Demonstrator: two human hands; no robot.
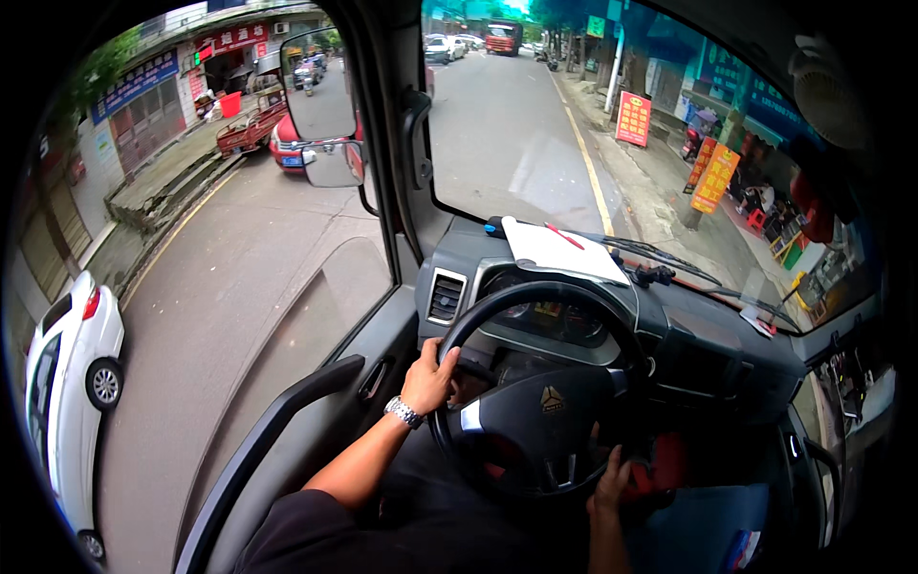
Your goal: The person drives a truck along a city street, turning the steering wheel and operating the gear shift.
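A black steering wheel (636,349) stands before me in a truck cab. My left hand (428,378), with a metal-band watch (404,411) at its wrist, is closed around the left side of the rim. Low on the right side of the wheel, my right hand (609,481) has its fingers curled at the rim, partly in shadow. Behind the wheel is the instrument cluster (545,311), partly covered by the rim. White papers (555,251) lie on the dashboard above it, with a red pen (564,236) on top.
Ahead runs a road (507,124) with an oncoming red truck (503,36) far off. Signboards (633,119) stand along the right kerb. To the left are a white car (72,383), a red car (289,145) and a red cargo tricycle (251,126). A side mirror (320,86) hangs outside the left window.
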